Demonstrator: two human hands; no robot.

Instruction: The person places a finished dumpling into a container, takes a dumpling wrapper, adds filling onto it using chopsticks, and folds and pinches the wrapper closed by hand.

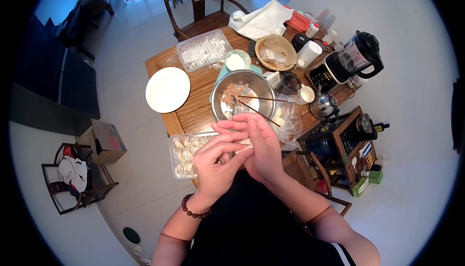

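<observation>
My left hand (217,162), with a beaded bracelet at the wrist, pinches the edge of a pale piece of dough (246,142). My right hand (264,149) is closed around the same dough, which the fingers mostly cover. Just beyond the hands stands a steel bowl (264,79) with pinkish filling (231,94), a spoon and two chopsticks (264,99). Left of my hands lies a clear tray (175,169) holding several rows of folded dumplings (186,154), partly hidden by my left hand. Beside the bowl, dough pieces (278,117) lie on a plastic bag (291,120).
A white plate (168,89) and a floured tray (203,50) stand on the wooden table (196,116). Behind the bowl are a flour container (236,61) and a basket (291,60). Cups, a kettle (323,107) and a blender (356,57) line the right side.
</observation>
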